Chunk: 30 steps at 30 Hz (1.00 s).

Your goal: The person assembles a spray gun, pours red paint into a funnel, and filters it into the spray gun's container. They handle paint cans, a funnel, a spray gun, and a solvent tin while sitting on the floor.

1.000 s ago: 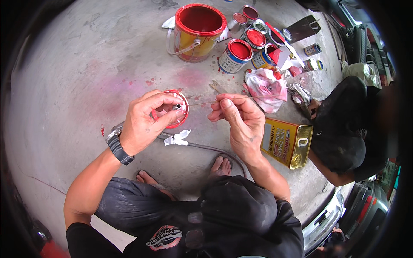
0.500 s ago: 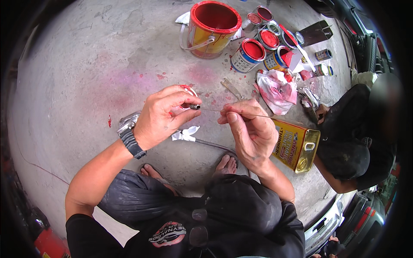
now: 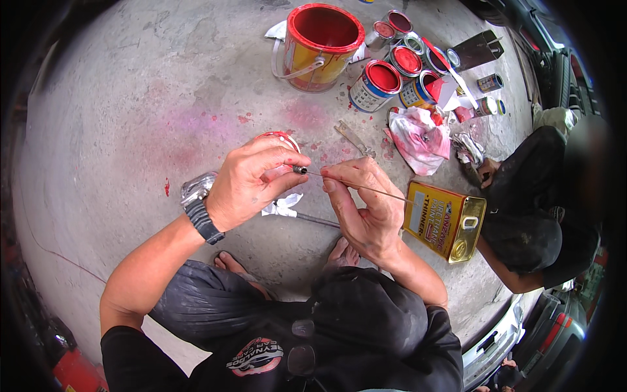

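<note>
My left hand (image 3: 251,183), with a dark band on its wrist, is closed on a small dark threaded metal fitting (image 3: 300,170), whose open end faces right. What the fitting joins inside the hand is hidden. A red-smeared white rim (image 3: 282,138) shows behind these fingers, and a shiny silver piece (image 3: 197,187) by the wrist; I cannot tell whether they belong together. Between thumb and fingers, my right hand (image 3: 369,206) pinches a thin metal rod (image 3: 382,192). Its left end is at the fitting's mouth, and its other end stretches right past the hand.
A large red-rimmed paint bucket (image 3: 320,49) and several smaller paint cans (image 3: 375,85) stand beyond my hands. Nearby lie a stained rag (image 3: 421,140) and a flat metal tool (image 3: 353,137). A yellow thinner tin (image 3: 444,222), a hose (image 3: 317,220) and a crouching person (image 3: 522,215) are close.
My right hand has moved left, toward the fitting, bringing the rod along. The gap between my hands is smaller. My left hand has shifted only slightly.
</note>
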Each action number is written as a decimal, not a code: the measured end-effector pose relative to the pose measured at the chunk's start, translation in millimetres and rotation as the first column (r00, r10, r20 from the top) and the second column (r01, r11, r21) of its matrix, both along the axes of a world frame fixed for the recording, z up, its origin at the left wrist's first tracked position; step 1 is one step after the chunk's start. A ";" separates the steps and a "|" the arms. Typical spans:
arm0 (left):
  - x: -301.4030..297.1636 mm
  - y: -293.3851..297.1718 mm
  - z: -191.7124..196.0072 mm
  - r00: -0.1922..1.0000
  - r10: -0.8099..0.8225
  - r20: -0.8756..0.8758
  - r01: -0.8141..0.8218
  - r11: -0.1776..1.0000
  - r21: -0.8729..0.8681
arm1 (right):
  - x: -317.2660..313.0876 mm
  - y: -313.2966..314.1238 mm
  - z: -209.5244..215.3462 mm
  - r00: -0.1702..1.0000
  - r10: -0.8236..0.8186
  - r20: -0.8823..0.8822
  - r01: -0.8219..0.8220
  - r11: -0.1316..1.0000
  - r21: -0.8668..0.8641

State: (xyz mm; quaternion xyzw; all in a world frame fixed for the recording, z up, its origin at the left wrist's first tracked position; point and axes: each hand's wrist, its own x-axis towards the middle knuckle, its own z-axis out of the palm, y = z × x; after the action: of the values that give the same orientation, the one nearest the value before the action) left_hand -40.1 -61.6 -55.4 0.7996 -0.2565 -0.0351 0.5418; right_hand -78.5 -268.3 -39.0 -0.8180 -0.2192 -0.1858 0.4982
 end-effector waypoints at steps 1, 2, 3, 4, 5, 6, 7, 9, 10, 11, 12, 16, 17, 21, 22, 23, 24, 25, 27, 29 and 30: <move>0.5 0.3 -1.1 1.000 -0.005 0.024 0.005 1.000 0.002 | -0.3 0.6 -0.4 1.000 0.000 -0.002 0.000 1.000 0.006; 1.0 0.0 -1.5 0.999 -0.012 0.048 0.012 1.000 0.004 | -0.5 1.0 -0.9 1.000 -0.002 -0.003 0.002 1.000 0.012; 0.8 -0.3 -0.4 1.000 -0.016 0.027 0.015 1.000 0.007 | -0.2 2.1 -4.3 1.000 0.002 -0.019 -0.002 1.000 0.004; 0.1 -0.6 1.6 1.000 -0.019 0.005 0.019 1.000 0.010 | 0.5 3.4 -9.9 0.999 0.006 -0.036 -0.006 1.000 -0.004; -0.2 -1.0 2.9 1.000 -0.024 -0.016 0.024 1.000 0.011 | 0.7 4.1 -13.1 0.999 0.008 -0.052 -0.009 1.000 -0.013; -0.3 -1.7 3.4 0.999 -0.027 -0.018 0.027 1.000 0.012 | 0.2 4.2 -13.8 0.998 0.004 -0.057 -0.004 1.000 -0.007; -0.2 -2.3 3.8 0.999 -0.030 -0.019 0.030 0.999 0.013 | -0.6 4.1 -13.9 0.998 -0.001 -0.061 0.000 1.000 -0.002; -0.4 -0.8 2.4 1.000 -0.025 -0.016 0.025 1.000 0.020 | -1.3 4.9 -13.4 0.999 -0.007 -0.051 0.007 1.000 -0.001; 0.1 -0.1 0.7 1.000 -0.022 -0.009 0.022 1.000 0.022 | -1.2 3.9 -9.9 0.999 -0.015 -0.035 0.014 1.000 -0.009; 0.8 0.0 -0.4 1.000 -0.022 -0.002 0.022 1.000 0.021 | -1.1 2.6 -6.9 1.000 -0.025 -0.018 0.025 1.000 -0.019; 1.0 0.5 -1.1 1.000 -0.024 0.001 0.024 0.999 0.032 | -0.9 1.9 -6.0 1.000 -0.029 0.008 0.029 0.999 -0.021; -0.5 0.9 0.0 0.998 -0.011 -0.070 0.013 1.000 0.028 | -1.4 0.2 -1.4 0.997 -0.043 0.060 0.044 0.999 -0.011; -1.1 0.3 0.7 0.994 -0.004 -0.109 0.006 1.000 0.014 | -1.9 0.1 0.3 0.997 -0.048 0.059 0.049 0.999 -0.007; 0.5 0.3 -0.5 0.999 -0.012 -0.031 0.013 1.000 0.004 | -0.7 0.7 1.1 0.993 -0.044 0.107 0.052 0.996 -0.075; 0.2 0.4 -1.5 1.000 -0.011 -0.023 0.011 1.000 0.002 | -0.1 0.9 -2.0 0.993 -0.035 0.111 0.045 0.995 -0.086; 0.0 0.6 -2.5 1.000 -0.009 -0.015 0.009 1.000 0.000 | 0.2 1.1 -4.8 0.993 -0.026 0.116 0.037 0.995 -0.096; 0.1 1.0 -3.3 1.000 -0.012 -0.007 0.012 1.000 0.000 | -0.1 1.6 -6.7 0.995 -0.009 0.095 0.020 0.993 -0.119; 0.4 1.4 -4.0 1.000 -0.014 0.000 0.014 1.000 0.001 | -0.6 2.1 -8.3 0.997 0.007 0.075 0.004 0.990 -0.142; 1.1 1.5 -5.6 1.000 -0.020 0.018 0.019 1.000 0.004 | -2.7 2.7 -10.3 1.000 0.021 0.019 -0.017 0.987 -0.162; 1.7 1.1 -7.1 0.999 -0.024 0.040 0.024 1.000 0.011 | -0.9 0.7 -2.8 0.996 -0.015 0.093 0.026 0.992 -0.123; 1.9 0.8 -7.5 0.999 -0.021 0.027 0.021 1.000 0.004 | -0.2 -0.1 -0.4 0.991 -0.033 0.129 0.047 0.994 -0.102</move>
State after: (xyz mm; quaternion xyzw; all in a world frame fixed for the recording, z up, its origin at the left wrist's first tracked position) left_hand -38.2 -60.8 -62.9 0.7983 -0.2722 -0.0306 0.5363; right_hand -78.6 -268.4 -39.5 -0.8338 -0.2434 -0.2356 0.4359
